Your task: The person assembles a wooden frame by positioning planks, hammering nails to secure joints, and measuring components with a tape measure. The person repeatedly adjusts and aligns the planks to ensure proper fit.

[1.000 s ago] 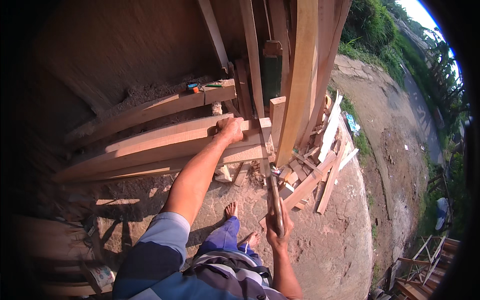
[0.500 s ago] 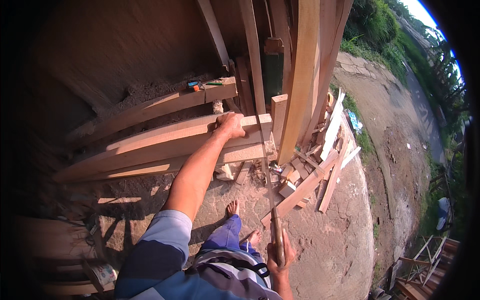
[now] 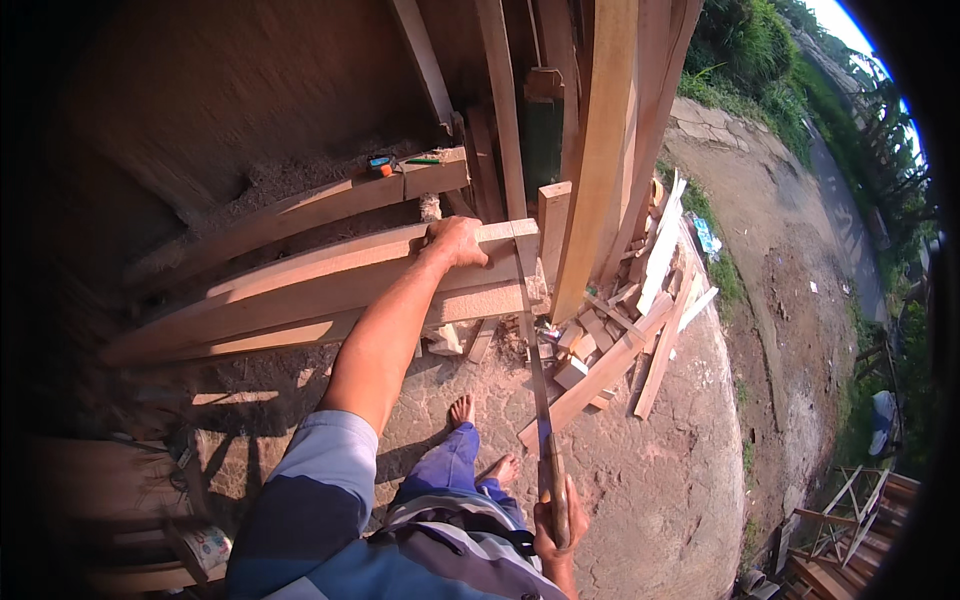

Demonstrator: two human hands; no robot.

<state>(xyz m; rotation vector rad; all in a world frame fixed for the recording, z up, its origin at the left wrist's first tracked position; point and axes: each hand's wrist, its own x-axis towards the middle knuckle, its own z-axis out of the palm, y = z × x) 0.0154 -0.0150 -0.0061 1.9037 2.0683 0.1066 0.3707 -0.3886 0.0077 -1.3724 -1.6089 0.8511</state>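
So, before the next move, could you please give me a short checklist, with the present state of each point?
1. Left hand gripping the board: ok.
2. Right hand closed on the handle of the saw: ok.
3. Saw meeting the board near its right end: ok.
4. Left hand apart from the blade: ok, though quite near.
5. Feet protected: not ok, they are bare.
6. Depth of the cut: cannot tell from this view.

sun from right, ground (image 3: 660, 500) bright | left wall (image 3: 260, 90) dim | sky (image 3: 836, 20) washed out | hard shadows (image 3: 228, 455) | edges bowed, corners black
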